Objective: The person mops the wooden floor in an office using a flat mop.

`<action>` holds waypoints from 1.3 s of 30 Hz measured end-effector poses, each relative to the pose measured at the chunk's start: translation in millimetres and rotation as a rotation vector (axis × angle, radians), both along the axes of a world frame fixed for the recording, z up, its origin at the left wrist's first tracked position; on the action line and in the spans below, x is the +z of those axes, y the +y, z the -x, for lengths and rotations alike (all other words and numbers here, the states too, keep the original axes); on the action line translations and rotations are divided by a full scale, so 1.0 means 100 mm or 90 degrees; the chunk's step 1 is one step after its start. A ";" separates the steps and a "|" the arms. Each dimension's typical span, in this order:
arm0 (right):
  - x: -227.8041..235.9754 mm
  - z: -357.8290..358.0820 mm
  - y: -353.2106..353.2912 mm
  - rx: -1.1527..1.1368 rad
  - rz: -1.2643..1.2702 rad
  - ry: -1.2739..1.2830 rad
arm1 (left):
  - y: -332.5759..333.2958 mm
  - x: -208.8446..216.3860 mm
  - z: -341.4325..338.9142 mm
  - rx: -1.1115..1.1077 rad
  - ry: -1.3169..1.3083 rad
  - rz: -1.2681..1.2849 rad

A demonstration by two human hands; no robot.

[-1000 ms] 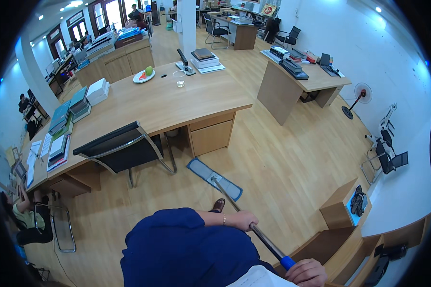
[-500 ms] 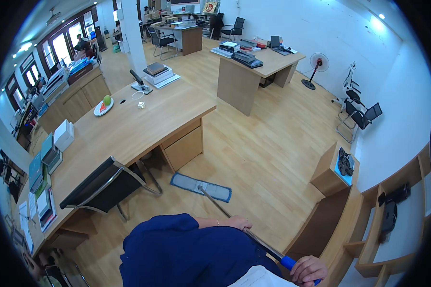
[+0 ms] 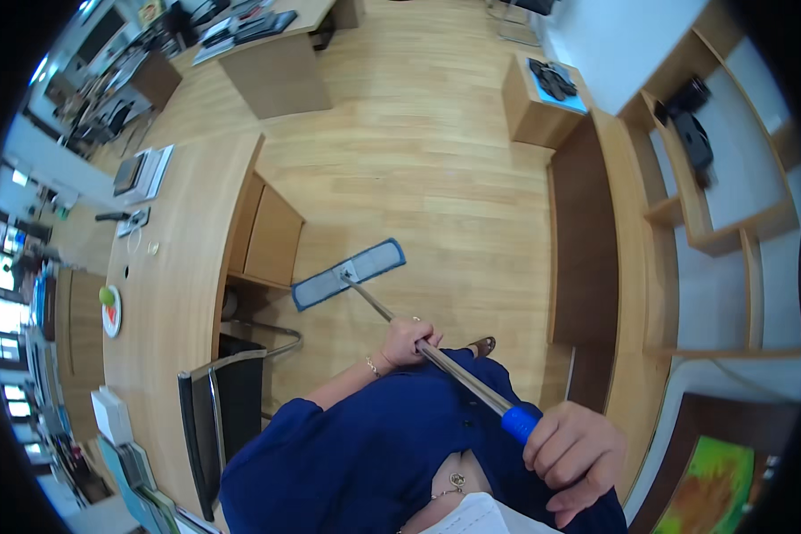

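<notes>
A flat mop with a grey top plate and blue fringed edge lies on the wood floor, close to the desk's drawer unit. Its metal pole slants up toward me. My left hand is wrapped round the middle of the pole. Higher up, my right hand grips the top end at the blue plastic handle. Both hands are closed on the same mop.
A wooden desk runs along my left, with a black chair tucked near it. On my right stands a wooden shelf unit. Ahead are a low box cabinet and another desk.
My view has turned right and downward. The mop head has swung so its right end points farther away. My right hand and the handle appear higher in view; both hands keep their grip.
</notes>
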State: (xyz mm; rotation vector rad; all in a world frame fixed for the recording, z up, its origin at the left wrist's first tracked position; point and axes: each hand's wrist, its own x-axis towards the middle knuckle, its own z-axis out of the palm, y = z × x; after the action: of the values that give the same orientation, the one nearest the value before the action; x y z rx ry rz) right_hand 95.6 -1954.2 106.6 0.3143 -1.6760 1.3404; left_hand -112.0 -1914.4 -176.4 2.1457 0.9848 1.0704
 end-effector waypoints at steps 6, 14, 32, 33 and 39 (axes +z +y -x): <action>-0.10 -0.29 -0.41 -0.097 0.036 -0.035 | -0.17 -0.12 -0.18 -0.039 0.020 -0.002; -0.06 -1.13 -1.04 -0.247 0.072 -0.046 | -0.36 -0.04 -1.09 -0.194 0.004 -0.007; -0.41 -2.28 -2.12 -0.808 0.134 -0.072 | -0.27 -0.35 -3.95 -0.503 0.113 -0.047; -0.50 -2.30 -2.14 -0.861 0.146 -0.056 | -0.27 -0.38 -3.98 -0.507 0.131 -0.033; -0.55 -2.20 -2.35 -0.937 0.176 -0.078 | -0.42 -0.37 -3.92 -0.513 0.174 0.005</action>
State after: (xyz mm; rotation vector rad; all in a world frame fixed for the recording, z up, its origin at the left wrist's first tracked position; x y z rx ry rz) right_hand 315.8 -2188.9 52.0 -1.0126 -1.2153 0.4030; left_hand 280.4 -1956.5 -213.3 2.3753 0.1523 0.3846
